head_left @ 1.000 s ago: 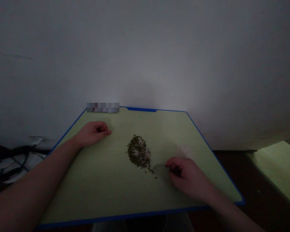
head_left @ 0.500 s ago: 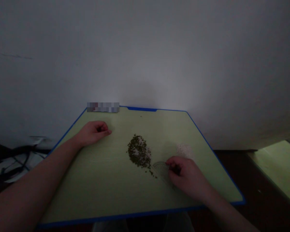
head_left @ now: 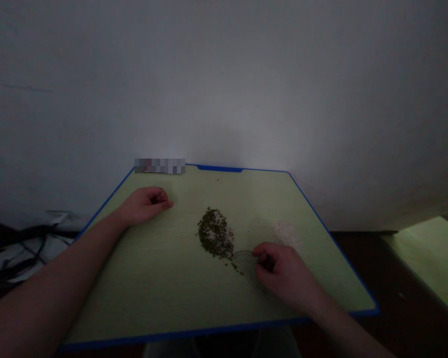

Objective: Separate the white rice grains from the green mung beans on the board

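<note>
My right hand (head_left: 283, 271) pinches the rim of a round see-through strainer (head_left: 243, 257) between thumb and fingers. Its left edge meets the near side of a pile of small green beans mixed with pale grains (head_left: 214, 233). The hand covers much of the strainer, and the dim light blurs its details. Just beyond that hand lies a flat heap of white grains (head_left: 285, 232), partly hidden. Over on the left, my left hand (head_left: 145, 205) rests on the table with fingers loosely curled and nothing visible in them.
The pale table (head_left: 153, 288) has a blue edge and stands against a grey wall (head_left: 224, 89). A blurred-out flat item (head_left: 160, 166) is at its far left corner. Dark cables (head_left: 37, 243) lie beyond the left side. Another pale surface (head_left: 429, 263) is at right.
My right hand has shifted slightly left with the strainer, closer to the bean pile. The left hand is still.
</note>
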`<control>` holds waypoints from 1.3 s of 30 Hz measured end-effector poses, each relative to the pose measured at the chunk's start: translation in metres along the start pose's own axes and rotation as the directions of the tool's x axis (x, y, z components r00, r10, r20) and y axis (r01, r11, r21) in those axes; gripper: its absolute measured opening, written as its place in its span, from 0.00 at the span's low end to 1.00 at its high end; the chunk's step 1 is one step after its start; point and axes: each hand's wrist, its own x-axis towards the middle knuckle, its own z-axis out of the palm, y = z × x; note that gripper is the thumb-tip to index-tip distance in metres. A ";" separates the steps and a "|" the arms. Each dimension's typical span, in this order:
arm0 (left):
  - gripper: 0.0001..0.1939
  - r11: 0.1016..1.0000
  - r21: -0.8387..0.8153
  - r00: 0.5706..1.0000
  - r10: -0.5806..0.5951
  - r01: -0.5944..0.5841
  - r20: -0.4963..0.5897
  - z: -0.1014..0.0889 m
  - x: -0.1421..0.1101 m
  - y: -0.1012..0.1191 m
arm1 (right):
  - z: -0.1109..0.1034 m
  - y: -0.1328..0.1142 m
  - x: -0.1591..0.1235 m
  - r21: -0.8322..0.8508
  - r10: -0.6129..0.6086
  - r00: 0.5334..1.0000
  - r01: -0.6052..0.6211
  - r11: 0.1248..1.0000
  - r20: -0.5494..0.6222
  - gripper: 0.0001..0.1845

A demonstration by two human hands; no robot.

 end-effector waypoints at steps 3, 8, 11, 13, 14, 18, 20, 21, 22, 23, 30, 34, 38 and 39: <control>0.15 1.000 -0.006 1.000 0.011 -0.011 0.002 0.001 0.000 -0.002 | -0.002 0.003 0.002 -0.017 0.026 0.999 -0.027 1.000 -0.027 0.12; 0.14 1.000 -0.011 1.000 0.010 -0.010 0.012 0.001 0.000 -0.005 | -0.013 0.015 0.003 -0.019 0.036 0.994 -0.039 0.999 -0.100 0.10; 0.14 1.000 -0.023 1.000 0.014 -0.013 0.019 0.000 -0.001 -0.005 | -0.016 0.017 0.004 0.009 0.041 0.992 -0.041 0.999 -0.116 0.10; 0.13 0.999 -0.032 1.000 0.021 -0.021 0.011 0.000 -0.001 -0.004 | -0.015 0.016 0.004 0.020 0.035 0.993 -0.033 0.999 -0.109 0.11; 0.13 0.999 -0.030 1.000 0.021 -0.020 0.004 0.001 -0.001 -0.004 | -0.015 0.014 0.005 0.019 0.029 0.994 -0.027 0.999 -0.105 0.11; 0.13 1.000 0.007 1.000 0.005 -0.005 -0.007 0.001 -0.001 -0.003 | -0.009 0.012 0.007 0.015 0.025 0.994 -0.023 1.000 -0.109 0.11; 0.14 1.000 0.017 1.000 0.012 -0.012 -0.001 0.000 -0.001 -0.004 | -0.007 0.013 0.008 0.035 0.018 0.996 -0.015 0.999 -0.091 0.11; 0.14 1.000 0.015 1.000 0.020 -0.020 0.000 0.000 -0.001 -0.005 | -0.006 0.014 0.007 0.047 0.004 0.998 -0.001 0.999 -0.069 0.10; 0.14 1.000 0.012 1.000 0.028 -0.028 -0.003 0.000 -0.001 -0.005 | -0.006 0.015 0.007 0.059 -0.010 0.999 0.013 0.998 -0.046 0.11; 0.14 0.999 0.010 0.999 0.036 -0.036 -0.006 0.000 -0.001 -0.006 | -0.007 0.016 0.007 0.069 -0.020 0.999 0.022 0.997 -0.029 0.11; 0.14 1.000 0.025 1.000 0.010 -0.010 -0.007 0.000 -0.004 -0.002 | -0.018 0.013 0.026 -0.026 -0.013 0.984 0.009 1.000 -0.176 0.11; 0.14 1.000 0.001 1.000 0.021 -0.021 -0.005 0.001 -0.004 -0.004 | -0.018 0.010 0.031 -0.045 -0.031 0.995 0.026 0.999 -0.093 0.14; 0.14 0.999 0.003 0.999 0.036 -0.036 -0.001 0.001 -0.001 -0.007 | -0.018 0.013 0.021 0.032 -0.018 0.999 0.019 0.999 -0.046 0.13; 0.14 0.999 0.007 0.999 0.038 -0.038 -0.003 0.001 -0.001 -0.008 | -0.018 0.014 0.019 0.045 -0.011 0.998 0.013 0.999 -0.059 0.13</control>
